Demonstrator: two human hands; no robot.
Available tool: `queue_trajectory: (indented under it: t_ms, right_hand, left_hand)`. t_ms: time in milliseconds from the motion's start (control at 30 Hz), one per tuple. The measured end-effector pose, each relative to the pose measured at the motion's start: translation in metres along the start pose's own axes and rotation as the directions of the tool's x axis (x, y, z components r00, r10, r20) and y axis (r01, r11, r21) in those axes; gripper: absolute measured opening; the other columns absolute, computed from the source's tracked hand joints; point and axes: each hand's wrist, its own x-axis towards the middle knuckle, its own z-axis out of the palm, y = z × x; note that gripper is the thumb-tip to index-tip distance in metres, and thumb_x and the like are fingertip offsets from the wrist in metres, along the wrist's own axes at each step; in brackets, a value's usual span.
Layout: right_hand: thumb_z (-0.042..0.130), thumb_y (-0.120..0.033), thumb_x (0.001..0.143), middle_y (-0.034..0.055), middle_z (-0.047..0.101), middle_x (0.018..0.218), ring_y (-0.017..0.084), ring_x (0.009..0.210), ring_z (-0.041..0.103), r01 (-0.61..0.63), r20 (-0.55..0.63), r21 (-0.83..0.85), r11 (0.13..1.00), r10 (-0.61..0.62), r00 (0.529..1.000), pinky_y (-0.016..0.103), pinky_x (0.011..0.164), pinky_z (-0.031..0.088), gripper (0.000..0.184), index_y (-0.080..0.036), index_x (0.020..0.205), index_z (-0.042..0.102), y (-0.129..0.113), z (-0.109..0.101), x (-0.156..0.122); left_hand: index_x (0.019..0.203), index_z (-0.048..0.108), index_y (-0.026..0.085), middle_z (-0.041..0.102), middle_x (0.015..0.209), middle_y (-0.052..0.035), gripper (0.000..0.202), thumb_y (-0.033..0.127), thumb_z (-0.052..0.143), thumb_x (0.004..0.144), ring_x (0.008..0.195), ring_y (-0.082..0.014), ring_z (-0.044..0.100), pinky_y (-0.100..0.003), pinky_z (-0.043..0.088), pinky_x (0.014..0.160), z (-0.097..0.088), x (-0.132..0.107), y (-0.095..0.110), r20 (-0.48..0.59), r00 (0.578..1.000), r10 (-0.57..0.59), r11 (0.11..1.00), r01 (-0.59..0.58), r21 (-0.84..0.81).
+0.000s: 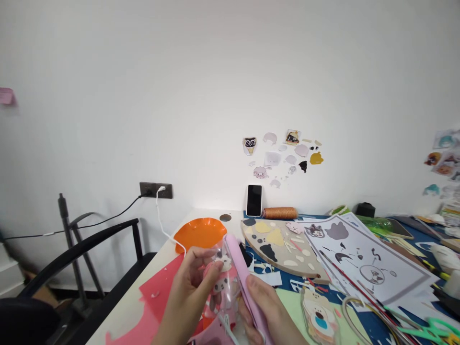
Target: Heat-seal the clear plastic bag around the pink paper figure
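Close to the viewer, above the table's near edge, the left hand [199,278] pinches a clear plastic bag [227,282] between thumb and curled fingers, with pink and white cartoon cutouts showing through the film. Just beside it, the right hand [264,306] is closed around a lilac bar-shaped device [239,263], thumb along its side, the bag lying against the bar; whether the film sits inside the bar cannot be told. To the right, a bagged bear cutout [319,316] rests on a light green sheet [291,306], and green-handled scissors [431,330] lie further right. Left of the hands is a red sheet [158,287]. Beyond the hands come an orange dish [199,232], a fan-shaped board [316,272] bearing small cut shapes, and a printed sheet [398,258] overlapping its right side. Farther back, an orange-brown thread spool [280,213] lies beside a phone [254,200] leaning on the wall, where a white cable [163,227] reaches a dark power outlet [155,189] and paper cutouts are stuck up higher
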Motion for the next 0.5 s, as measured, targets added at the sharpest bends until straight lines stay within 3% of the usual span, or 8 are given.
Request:
queue_trajectory:
  t_ms: [167, 300, 500]
  right_hand:
    - [0.059, -0.067, 0.072, -0.0091, 0.044, 0.046, 0.001, 0.026, 0.032, 0.007, 0.013, 0.036, 0.999, -0.007, 1.0, 0.014, 0.028, 0.02, 0.051, -0.019, 0.067, 0.043, -0.001, 0.0, 0.0]
    - [0.06, -0.066, 0.072, -0.0091, 0.045, 0.047, 0.0, 0.026, 0.032, 0.016, 0.019, 0.053, 0.998, -0.017, 1.0, 0.014, 0.027, 0.02, 0.051, -0.019, 0.067, 0.042, -0.002, 0.0, 0.0]
    - [0.056, -0.061, 0.079, -0.008, 0.045, 0.049, 0.0, 0.027, 0.032, 0.048, 0.045, -0.018, 0.999, -0.048, 0.998, 0.014, 0.027, 0.019, 0.046, -0.018, 0.066, 0.044, -0.004, -0.003, -0.003]
  left_hand:
    - [0.08, 0.051, 0.022, 0.059, 0.061, 0.0095, 0.02, 0.035, 0.065, 0.077, 0.034, -0.0036, 0.045, -0.016, 0.04, 0.035, 0.003, -0.001, -0.003, -0.019, 0.999, 0.035, 0.999, -0.036, -0.039]
    - [0.079, 0.049, 0.022, 0.06, 0.065, 0.0084, 0.024, 0.039, 0.067, 0.076, 0.032, -0.0041, 0.044, -0.018, 0.038, 0.031, -0.001, 0.0, -0.005, 0.022, 1.0, 0.018, 0.999, -0.017, -0.044]
    - [0.082, 0.051, 0.022, 0.055, 0.055, 0.009, 0.025, 0.04, 0.068, 0.075, 0.029, -0.0041, 0.041, -0.017, 0.036, 0.03, -0.011, 0.006, -0.005, 0.08, 0.996, -0.039, 0.999, 0.038, 0.013]
